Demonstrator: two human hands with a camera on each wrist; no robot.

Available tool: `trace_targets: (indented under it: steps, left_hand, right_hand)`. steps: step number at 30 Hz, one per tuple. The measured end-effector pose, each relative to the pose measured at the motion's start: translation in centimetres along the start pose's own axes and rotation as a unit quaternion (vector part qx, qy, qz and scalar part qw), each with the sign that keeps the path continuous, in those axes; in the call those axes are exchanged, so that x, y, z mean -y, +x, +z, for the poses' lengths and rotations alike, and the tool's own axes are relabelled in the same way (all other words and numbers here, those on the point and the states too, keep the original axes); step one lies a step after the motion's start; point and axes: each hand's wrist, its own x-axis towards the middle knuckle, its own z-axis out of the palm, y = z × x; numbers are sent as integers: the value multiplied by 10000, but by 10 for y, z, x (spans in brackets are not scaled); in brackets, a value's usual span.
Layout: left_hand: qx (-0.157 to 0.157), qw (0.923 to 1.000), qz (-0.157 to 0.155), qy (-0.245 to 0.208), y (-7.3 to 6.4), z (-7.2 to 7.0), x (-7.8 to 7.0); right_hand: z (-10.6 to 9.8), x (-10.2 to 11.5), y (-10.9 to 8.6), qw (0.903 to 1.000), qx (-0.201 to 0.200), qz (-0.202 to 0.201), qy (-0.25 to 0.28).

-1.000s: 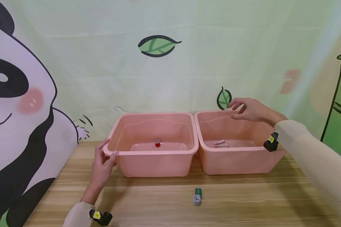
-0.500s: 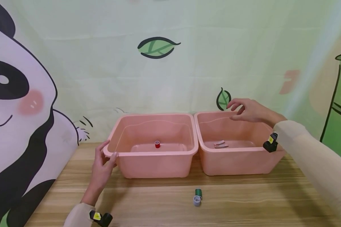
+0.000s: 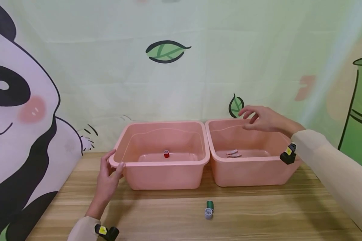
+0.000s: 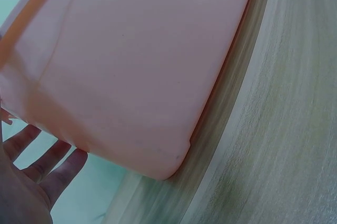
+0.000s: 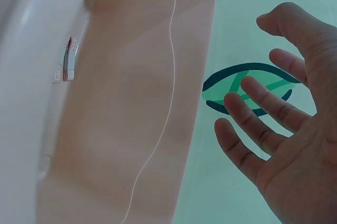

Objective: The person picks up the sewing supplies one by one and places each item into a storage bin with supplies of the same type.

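Note:
Two pink plastic bins stand side by side in the head view. My left hand (image 3: 107, 180) grips the front left corner of the left bin (image 3: 166, 175), thumb on the front rim and fingers along its side. In the left wrist view the fingertips (image 4: 73, 163) meet the outer wall. A small red thread spool (image 3: 166, 154) stands inside this bin. My right hand (image 3: 263, 118) hovers above the right bin (image 3: 253, 172) with loosely bent fingers and nothing in them. Two small pale pink and white pieces, perhaps clips (image 3: 233, 154), lie on that bin's floor.
On the wooden table (image 3: 157, 214) in front of the bins, a green spool (image 3: 210, 205) touches a pale grey spool (image 3: 208, 213). A cloth backdrop (image 3: 108, 67) with a panda and leaves hangs right behind the bins.
The head view has tilted and shifted very slightly. Both hands keep their places, and the bins and spools have not moved.

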Motion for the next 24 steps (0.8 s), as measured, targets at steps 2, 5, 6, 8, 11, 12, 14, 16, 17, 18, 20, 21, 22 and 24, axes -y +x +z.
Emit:
trace_targets:
  steps: [2, 5, 6, 8, 11, 12, 14, 16, 17, 18, 20, 21, 22, 24]
  left_hand:
    - [-18, 10000, 42, -18, 0, 0, 1]
    - [-42, 10000, 70, -52, 0, 0, 1]
    - [-41, 10000, 64, -44, 0, -1, 2]
    - [-42, 10000, 58, -41, 1, -1, 2]
    - [-36, 10000, 52, -18, 1, -1, 2]
    - [-33, 10000, 43, -7, 1, -1, 2]
    - [-15, 10000, 29, -38, 1, -1, 2]
    - [-13, 10000, 19, -62, 1, -1, 2]
    - [-16, 10000, 10, -61, 1, -1, 2]
    - [-16, 10000, 2, -69, 1, -1, 3]
    - [-26, 10000, -4, -76, 1, -1, 3]
    - [-29, 10000, -13, -65, 1, 0, 2]
    - [-30, 10000, -18, -59, 0, 0, 2]
    - [-30, 10000, -29, -61, 0, 0, 1]
  right_hand:
    - [0, 2, -2, 10000, 7, -54, -1]
    - [1, 3, -5, 9999, -32, -133, -14]
    - [1, 4, -6, 9999, -54, -156, -18]
    - [2, 4, -7, 9997, -121, -223, -38]
    - [3, 4, -10, 9991, -221, -358, -67]
    - [3, 4, -11, 9988, -251, -405, -75]
    - [4, 4, -13, 9983, -292, -497, -77]
    - [5, 5, -16, 9980, -310, -556, -65]
    - [5, 6, -17, 9978, -314, -574, -39]
    - [5, 8, -20, 9978, -316, -585, -22]
    - [5, 10, -24, 9975, -320, -625, 15]
    - [6, 12, -26, 9974, -330, -646, 22]
    - [6, 14, -28, 9971, -344, -678, 43]
    - [8, 16, -32, 9968, -375, -711, 32]
